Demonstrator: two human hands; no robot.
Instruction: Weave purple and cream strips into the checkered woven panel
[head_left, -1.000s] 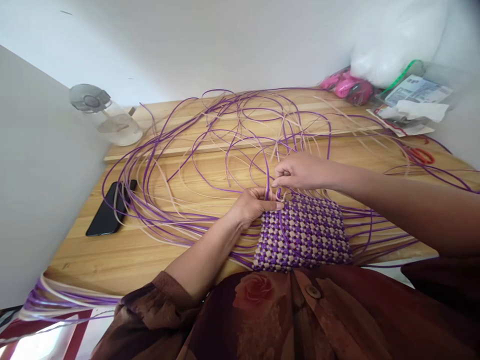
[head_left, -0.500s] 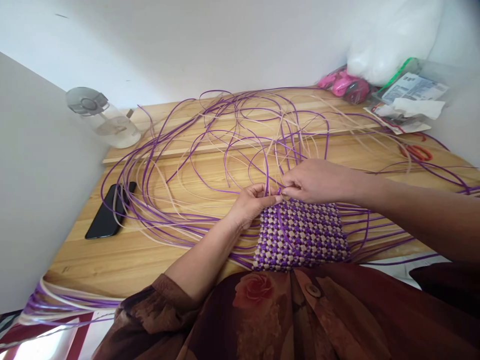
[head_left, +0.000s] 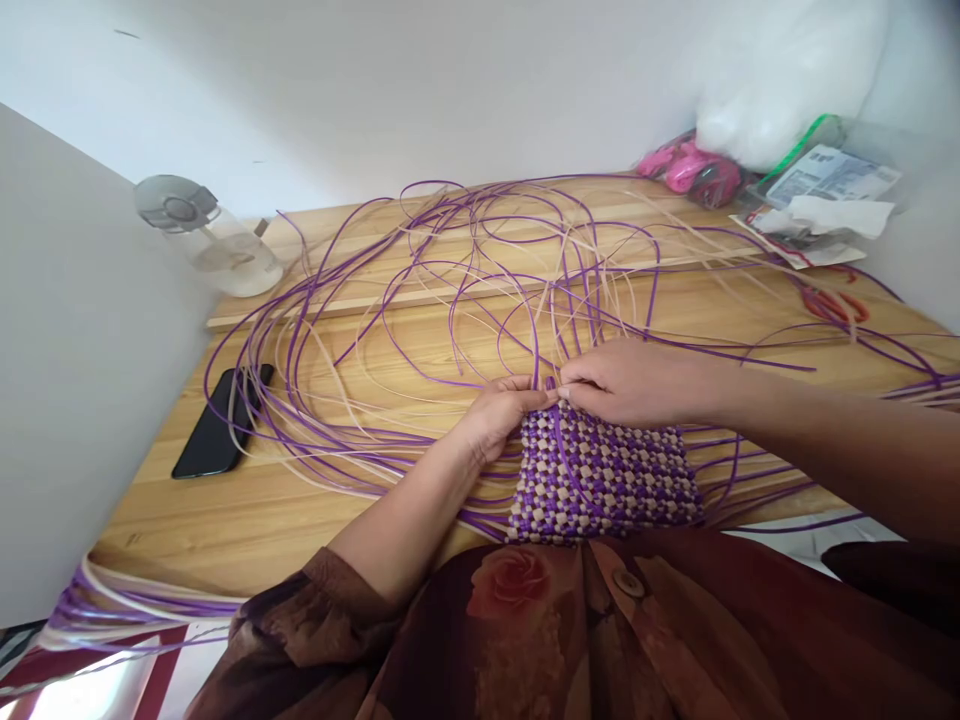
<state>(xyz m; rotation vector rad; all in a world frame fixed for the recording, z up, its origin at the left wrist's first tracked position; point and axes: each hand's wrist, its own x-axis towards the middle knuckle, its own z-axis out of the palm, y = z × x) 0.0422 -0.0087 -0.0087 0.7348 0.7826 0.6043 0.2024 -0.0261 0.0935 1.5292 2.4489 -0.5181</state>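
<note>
A woven panel of purple and beige cord lies at the table's front edge, against my clothing. My left hand pinches the panel's far left corner between thumb and fingers, by a purple strand that stands up there. Beside it, my right hand is closed at the same far edge, its thumb and finger nearly meeting my left thumb. Exactly which strand it grips is hidden by the fingers. Long loose purple and beige cords fan out from the panel to the left, back and right. One purple strand lies across the panel's top face.
On the wooden table, a black phone lies under the cords at left. A clear bottle with a grey lid stands behind it. At back right are orange-handled scissors, a pink bundle and plastic bags.
My right hand has lowered slightly toward the panel's far edge. A purple cord end now stretches to the right beyond my right wrist. My left hand stays at the corner.
</note>
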